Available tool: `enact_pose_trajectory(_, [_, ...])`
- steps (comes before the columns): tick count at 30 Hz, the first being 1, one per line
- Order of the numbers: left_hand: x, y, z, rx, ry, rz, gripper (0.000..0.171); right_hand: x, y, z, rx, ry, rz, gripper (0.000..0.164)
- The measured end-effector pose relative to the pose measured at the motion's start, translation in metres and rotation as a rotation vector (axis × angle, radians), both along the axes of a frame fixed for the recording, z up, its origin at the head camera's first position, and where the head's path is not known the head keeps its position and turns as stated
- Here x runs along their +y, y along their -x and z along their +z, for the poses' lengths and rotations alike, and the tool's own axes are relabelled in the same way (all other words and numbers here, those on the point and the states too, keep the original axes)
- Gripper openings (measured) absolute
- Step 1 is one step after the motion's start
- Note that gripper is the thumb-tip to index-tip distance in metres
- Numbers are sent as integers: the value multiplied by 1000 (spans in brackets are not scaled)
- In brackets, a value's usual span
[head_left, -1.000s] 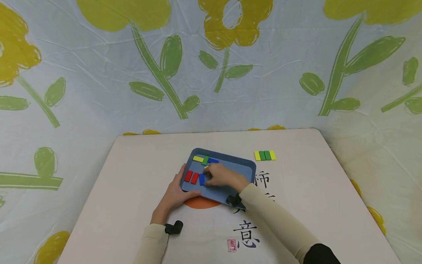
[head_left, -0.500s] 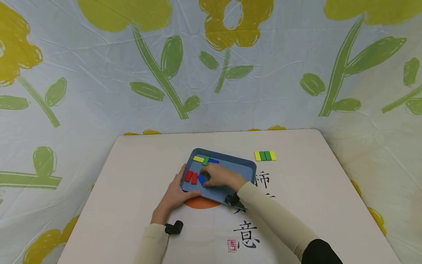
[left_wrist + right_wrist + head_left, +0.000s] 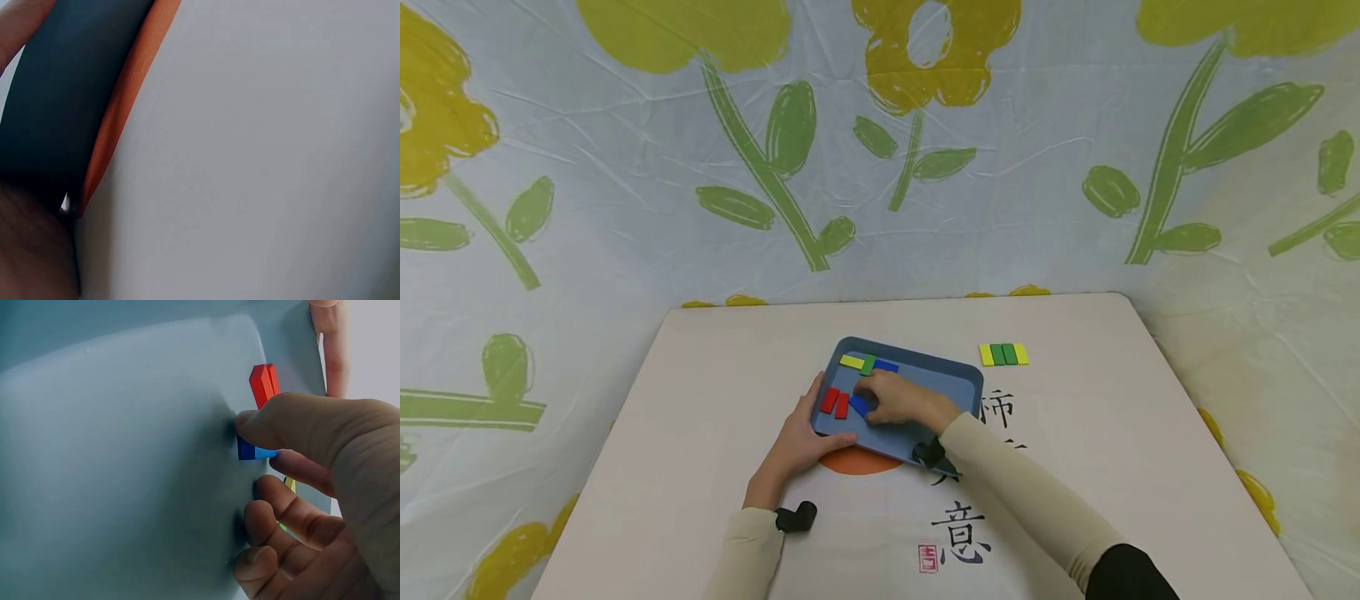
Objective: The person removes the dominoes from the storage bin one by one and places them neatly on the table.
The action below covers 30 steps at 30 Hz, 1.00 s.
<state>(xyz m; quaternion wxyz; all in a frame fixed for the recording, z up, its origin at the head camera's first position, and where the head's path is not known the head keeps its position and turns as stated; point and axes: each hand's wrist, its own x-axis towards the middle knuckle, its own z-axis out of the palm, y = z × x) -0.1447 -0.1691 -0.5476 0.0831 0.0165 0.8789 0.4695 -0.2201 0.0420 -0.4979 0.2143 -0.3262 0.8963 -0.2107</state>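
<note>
A blue-grey tray (image 3: pixel 940 379) sits slanted on the table. My left hand (image 3: pixel 796 437) grips its near left corner, fingers along the left side and thumb at the front rim. Inside the tray, my right hand (image 3: pixel 898 397) pinches a blue block (image 3: pixel 858 406) between thumb and index finger. In the right wrist view this blue block (image 3: pixel 248 449) shows under the thumb, beside a red block (image 3: pixel 263 384). Two red blocks (image 3: pixel 842 406) lie left of it. Farther back in the tray lie a yellow block (image 3: pixel 852 361), a green block (image 3: pixel 867 364) and another blue block (image 3: pixel 886 366).
Behind the tray on the right, a row of yellow and green blocks (image 3: pixel 1003 354) lies on the table (image 3: pixel 715 350). The tray partly covers a printed orange shape (image 3: pixel 859 462) and black characters (image 3: pixel 961 529) on the tabletop. A flower-patterned cloth (image 3: pixel 1000 225) surrounds the table.
The blue block under my right hand has turned, from nearly in line with the red blocks to slanted. The nearer red block has straightened slightly. My left hand stays at the tray corner.
</note>
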Motion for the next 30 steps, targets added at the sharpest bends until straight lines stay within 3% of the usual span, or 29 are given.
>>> enact_pose_trajectory(18, [2,-1,1,-13,10,3,111,12,6,2,-21,104,-33,47])
enact_pose_trajectory(30, [0,0,1,3,11,-4,113,38,14,19,-6,154,-90,48])
